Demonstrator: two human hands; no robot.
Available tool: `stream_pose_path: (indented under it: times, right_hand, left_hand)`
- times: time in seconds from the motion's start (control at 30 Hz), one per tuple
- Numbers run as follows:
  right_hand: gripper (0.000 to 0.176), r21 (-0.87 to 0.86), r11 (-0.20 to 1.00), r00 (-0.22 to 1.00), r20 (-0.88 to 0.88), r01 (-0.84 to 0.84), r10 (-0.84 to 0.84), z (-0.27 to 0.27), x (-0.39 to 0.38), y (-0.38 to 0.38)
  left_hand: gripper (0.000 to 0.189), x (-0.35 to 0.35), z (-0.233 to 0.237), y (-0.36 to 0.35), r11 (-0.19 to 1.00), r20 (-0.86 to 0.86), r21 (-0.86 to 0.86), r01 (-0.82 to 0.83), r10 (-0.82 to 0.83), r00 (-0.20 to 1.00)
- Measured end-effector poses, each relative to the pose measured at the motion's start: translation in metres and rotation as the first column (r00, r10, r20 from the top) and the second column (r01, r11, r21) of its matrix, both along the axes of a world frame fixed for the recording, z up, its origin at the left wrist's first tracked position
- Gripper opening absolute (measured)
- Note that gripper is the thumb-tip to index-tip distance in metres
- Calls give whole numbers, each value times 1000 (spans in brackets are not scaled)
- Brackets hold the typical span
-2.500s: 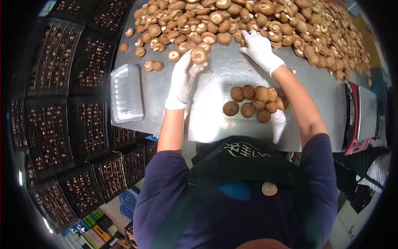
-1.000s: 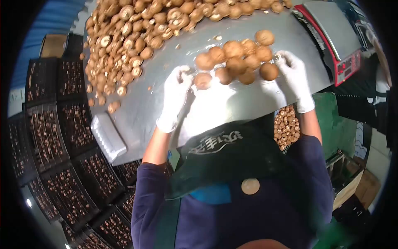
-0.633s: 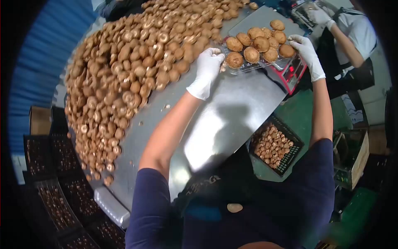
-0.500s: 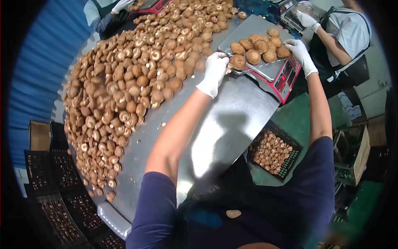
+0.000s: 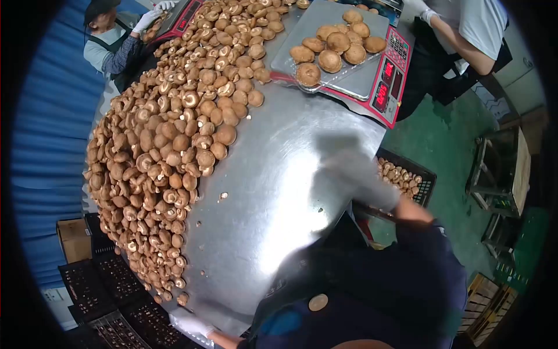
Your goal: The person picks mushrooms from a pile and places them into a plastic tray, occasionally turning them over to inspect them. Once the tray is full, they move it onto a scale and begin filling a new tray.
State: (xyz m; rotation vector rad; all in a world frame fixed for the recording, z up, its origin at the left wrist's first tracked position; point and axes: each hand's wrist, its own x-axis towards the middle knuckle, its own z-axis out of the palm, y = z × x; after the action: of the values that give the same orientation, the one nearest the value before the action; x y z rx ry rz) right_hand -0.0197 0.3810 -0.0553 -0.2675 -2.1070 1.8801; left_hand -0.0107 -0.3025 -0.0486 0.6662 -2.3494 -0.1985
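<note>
My right hand (image 5: 363, 180), in a white glove, is smeared by motion over the bare steel near the table's right edge. At the lower left, my gloved left hand (image 5: 190, 323) is low beside the table's near edge, its fingers blurred. Brown shiitake mushrooms (image 5: 337, 42) sit caps up in a clear tray (image 5: 317, 87) on the platform of a red-framed scale (image 5: 378, 110). Its display shows red lit digits. Both hands are apart from the tray and scale. To the left, a large heap of shiitake mushrooms (image 5: 168, 134) covers much of the steel table (image 5: 250, 180).
A black crate of mushrooms (image 5: 427, 186) stands on the floor by the table's right edge. Dark crates (image 5: 116, 291) and a cardboard box (image 5: 74, 239) are at lower left. One person (image 5: 110, 43) works at another scale; another person (image 5: 479, 35) stands at upper right.
Both hands have left the tray on the scale. My right hand has come back toward my body, my left down to the near table edge. The view has shifted.
</note>
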Motion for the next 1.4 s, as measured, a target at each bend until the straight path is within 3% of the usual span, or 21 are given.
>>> stream_pose_path:
  times: [0.03,0.07,0.1,0.13,0.17,0.37,0.43,0.53,0.6,0.67,0.73,0.77,0.8,0.87,1.0,1.03,1.07,1.13,1.2,1.27,1.4]
  right_hand:
    - [20,645,751,929,-349,143,123,-24,-3,-22]
    - [16,700,713,962,-171,-32,212,-21,-7,-50]
    - [13,722,659,957,15,-212,291,-19,-10,-79]
    - [14,749,645,931,-110,-153,348,-32,-14,-104]
    - [10,675,738,885,-332,-20,327,-34,-19,-128]
    - [11,792,578,742,-267,-194,615,-32,-22,-177]
    - [13,808,550,739,-236,-212,631,-30,-22,-173]
    - [14,865,453,758,-145,-215,636,-25,-32,-160]
    - [17,821,394,827,157,-413,540,-11,-44,-149]
    - [19,788,516,903,110,-334,416,-12,-68,-132]
    - [28,762,644,920,-300,72,252,-22,-117,-106]
    - [37,792,591,956,-269,153,114,-22,-136,-94]
    - [41,808,497,920,-390,317,47,-27,-168,-78]
    - [44,795,378,880,-442,474,-175,-44,-231,-50]
    - [52,891,238,906,-320,387,-278,-80,-307,-10]
    - [52,871,370,937,-243,324,-250,-82,-316,-14]
    - [52,875,370,942,-237,313,-237,-87,-324,-20]
    - [51,805,461,916,-243,374,-319,-89,-326,-48]
    - [50,760,542,927,-220,358,-303,-81,-318,-75]
    - [50,552,770,947,-207,319,-244,-80,-312,-95]
    - [48,618,701,934,-232,356,-270,-80,-309,-106]
  left_hand:
    - [34,6,-5,-16,1000,0,-1,-1,1,1000]
    - [34,12,-5,-22,999,56,-3,-37,37,998]
    - [34,18,-7,-33,997,112,-7,-73,74,991]
    - [34,25,-9,-45,994,168,-12,-110,110,980]
    - [34,32,-9,-52,989,225,-17,-147,147,963]
    - [34,113,-9,-89,901,548,-91,-423,400,735]
    - [34,108,-10,-78,878,379,223,-424,323,867]
    - [22,118,-9,-76,939,355,-48,-340,334,873]
    - [19,107,16,-34,930,300,-118,-348,367,880]
    - [18,95,40,25,958,97,-185,-221,242,965]
    - [14,85,29,67,982,-30,-174,78,-84,996]
    - [15,78,18,102,969,-74,41,243,-239,968]
    - [16,73,9,135,886,-154,240,398,-370,916]
    - [20,72,5,170,782,326,51,621,-601,730]
    - [26,64,-7,209,517,341,279,809,-841,419]
    - [31,58,5,213,457,323,423,782,-883,341]
    - [31,47,13,213,465,322,430,774,-880,350]
    - [34,19,25,213,354,75,577,736,-920,384]
    - [36,-40,32,213,350,70,510,786,-927,368]
    - [39,-106,19,227,308,22,457,835,-942,335]
    - [47,-191,-40,272,65,-50,426,903,-994,95]
